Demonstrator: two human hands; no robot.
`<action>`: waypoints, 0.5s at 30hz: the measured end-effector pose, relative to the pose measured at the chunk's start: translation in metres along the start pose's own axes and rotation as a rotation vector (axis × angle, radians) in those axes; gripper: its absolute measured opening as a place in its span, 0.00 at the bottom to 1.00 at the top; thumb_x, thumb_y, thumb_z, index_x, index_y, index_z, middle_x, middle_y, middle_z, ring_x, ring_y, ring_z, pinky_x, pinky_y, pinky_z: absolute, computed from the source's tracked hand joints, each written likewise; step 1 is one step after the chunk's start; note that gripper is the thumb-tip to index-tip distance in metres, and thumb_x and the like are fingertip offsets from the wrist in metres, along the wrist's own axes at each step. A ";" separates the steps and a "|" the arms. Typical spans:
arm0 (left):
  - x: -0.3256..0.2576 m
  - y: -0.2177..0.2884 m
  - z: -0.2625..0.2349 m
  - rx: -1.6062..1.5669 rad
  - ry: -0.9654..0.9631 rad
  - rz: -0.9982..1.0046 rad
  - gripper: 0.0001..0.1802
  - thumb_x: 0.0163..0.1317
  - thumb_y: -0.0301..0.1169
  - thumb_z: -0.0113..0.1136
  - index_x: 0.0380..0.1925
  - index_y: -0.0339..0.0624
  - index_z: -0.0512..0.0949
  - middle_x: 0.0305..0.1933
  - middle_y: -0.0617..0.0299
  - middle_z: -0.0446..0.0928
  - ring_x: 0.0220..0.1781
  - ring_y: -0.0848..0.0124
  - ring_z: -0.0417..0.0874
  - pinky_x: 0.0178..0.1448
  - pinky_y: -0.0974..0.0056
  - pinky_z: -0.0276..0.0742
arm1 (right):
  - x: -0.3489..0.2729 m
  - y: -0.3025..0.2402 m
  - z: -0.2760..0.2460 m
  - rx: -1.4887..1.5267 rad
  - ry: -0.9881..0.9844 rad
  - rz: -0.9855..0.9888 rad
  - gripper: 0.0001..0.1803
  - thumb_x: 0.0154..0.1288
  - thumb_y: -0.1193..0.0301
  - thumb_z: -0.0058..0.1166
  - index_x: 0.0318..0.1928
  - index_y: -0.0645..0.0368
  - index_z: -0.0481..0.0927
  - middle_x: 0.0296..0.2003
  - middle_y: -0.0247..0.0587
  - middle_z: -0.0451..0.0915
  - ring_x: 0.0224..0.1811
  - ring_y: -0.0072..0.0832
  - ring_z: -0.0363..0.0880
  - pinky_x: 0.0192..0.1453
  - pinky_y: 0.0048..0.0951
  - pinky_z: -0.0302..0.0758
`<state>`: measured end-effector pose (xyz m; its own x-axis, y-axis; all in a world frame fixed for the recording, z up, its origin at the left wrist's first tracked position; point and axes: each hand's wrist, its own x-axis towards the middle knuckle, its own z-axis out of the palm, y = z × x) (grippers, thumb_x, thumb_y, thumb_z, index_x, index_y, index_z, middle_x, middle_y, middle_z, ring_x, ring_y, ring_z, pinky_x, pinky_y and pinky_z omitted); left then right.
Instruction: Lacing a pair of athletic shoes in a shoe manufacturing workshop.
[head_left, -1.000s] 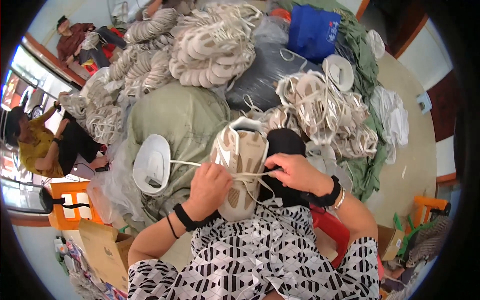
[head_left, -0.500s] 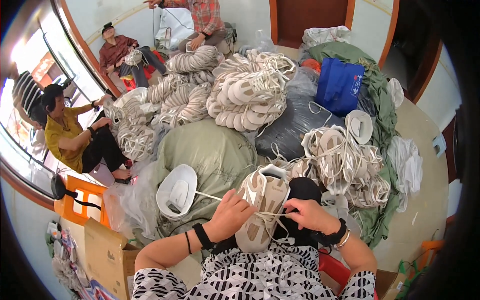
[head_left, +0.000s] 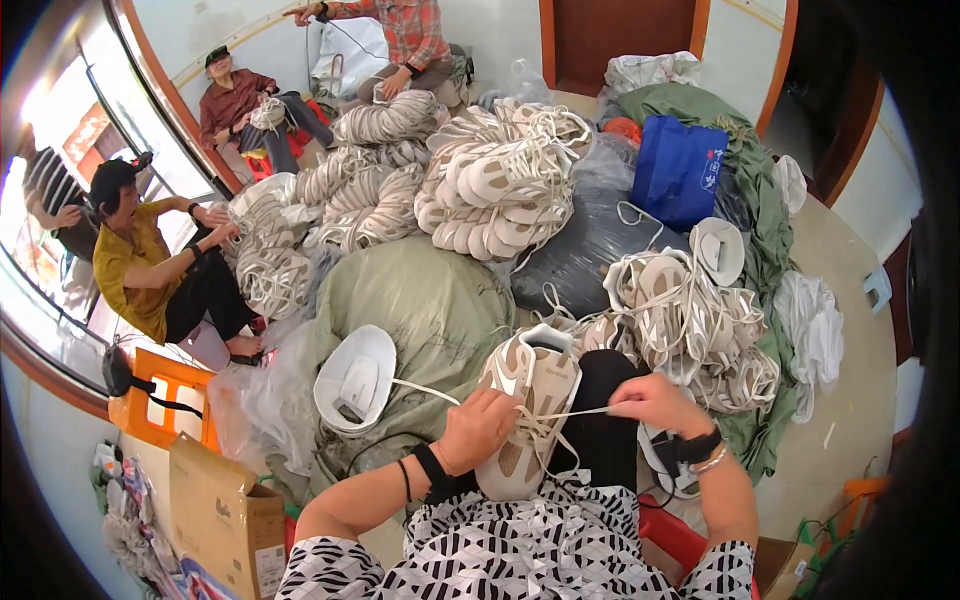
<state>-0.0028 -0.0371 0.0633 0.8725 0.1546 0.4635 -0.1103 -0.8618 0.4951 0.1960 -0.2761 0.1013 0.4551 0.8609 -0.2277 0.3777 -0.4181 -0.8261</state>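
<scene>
A beige and white sneaker upper (head_left: 510,475) lies across my lap, its toe end toward my body. My left hand (head_left: 476,432) is closed at its left side, pinching a cream shoelace near the lacing. One stretch of lace (head_left: 425,388) runs from that hand out to the left, toward a white shoe piece (head_left: 355,385). To the right of the upper, my right hand (head_left: 662,402) pinches the end of a taut lace (head_left: 575,411) drawn sideways from the lacing. A loose loop hangs over the upper's right side.
Bundled uppers (head_left: 500,180) are heaped ahead on sacks, with another bundle (head_left: 670,310) to my right. A green sack (head_left: 415,300) lies in front, beside a blue bag (head_left: 680,172) farther back. A cardboard box (head_left: 220,520) stands at left. Co-workers (head_left: 140,260) sit at left and far back.
My right hand has moved right and up, drawing the lace out straight. My left hand has shifted slightly right and down over the upper. At left, the co-worker in yellow has moved their arms.
</scene>
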 end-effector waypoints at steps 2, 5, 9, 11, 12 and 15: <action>-0.013 -0.004 0.000 0.003 0.001 -0.016 0.09 0.54 0.26 0.60 0.37 0.48 0.79 0.37 0.60 0.78 0.37 0.59 0.80 0.37 0.60 0.79 | -0.011 0.033 -0.030 -0.004 0.071 0.050 0.11 0.58 0.65 0.61 0.32 0.61 0.83 0.20 0.33 0.78 0.23 0.18 0.72 0.30 0.24 0.71; -0.026 -0.009 0.005 -0.053 -0.022 0.063 0.11 0.52 0.25 0.62 0.38 0.47 0.80 0.43 0.61 0.79 0.41 0.60 0.80 0.42 0.61 0.79 | -0.032 0.083 -0.058 -0.029 0.195 0.236 0.10 0.58 0.66 0.61 0.29 0.61 0.83 0.18 0.28 0.75 0.22 0.15 0.69 0.27 0.22 0.66; -0.029 -0.001 -0.007 -0.081 -0.106 0.107 0.14 0.55 0.26 0.62 0.43 0.47 0.79 0.45 0.60 0.78 0.43 0.60 0.80 0.44 0.61 0.79 | -0.063 0.111 -0.068 0.148 0.296 0.423 0.10 0.58 0.65 0.61 0.30 0.60 0.84 0.18 0.26 0.75 0.17 0.14 0.69 0.22 0.20 0.66; -0.047 -0.016 -0.018 -0.016 -0.039 0.089 0.20 0.55 0.28 0.63 0.50 0.48 0.76 0.50 0.56 0.77 0.48 0.59 0.80 0.50 0.61 0.77 | -0.054 0.098 -0.065 0.127 0.219 0.513 0.12 0.60 0.63 0.61 0.31 0.60 0.84 0.18 0.28 0.75 0.16 0.15 0.69 0.19 0.21 0.65; -0.054 -0.026 -0.037 -0.055 -0.110 -0.086 0.26 0.55 0.28 0.61 0.57 0.45 0.71 0.58 0.50 0.72 0.59 0.53 0.74 0.61 0.55 0.71 | -0.054 0.111 -0.064 0.095 0.155 0.437 0.13 0.59 0.61 0.62 0.33 0.60 0.85 0.21 0.31 0.79 0.16 0.17 0.72 0.20 0.21 0.69; -0.105 -0.065 -0.094 0.326 0.369 -0.395 0.38 0.48 0.25 0.64 0.62 0.36 0.63 0.59 0.46 0.69 0.60 0.54 0.72 0.63 0.54 0.67 | -0.042 0.094 -0.053 0.100 0.026 0.341 0.14 0.56 0.66 0.65 0.37 0.63 0.84 0.26 0.35 0.82 0.20 0.19 0.78 0.25 0.22 0.74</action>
<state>-0.1318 0.0484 0.0510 0.5900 0.5974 0.5431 0.3881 -0.7997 0.4580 0.2551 -0.3672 0.0602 0.5623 0.6687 -0.4865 0.1201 -0.6482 -0.7520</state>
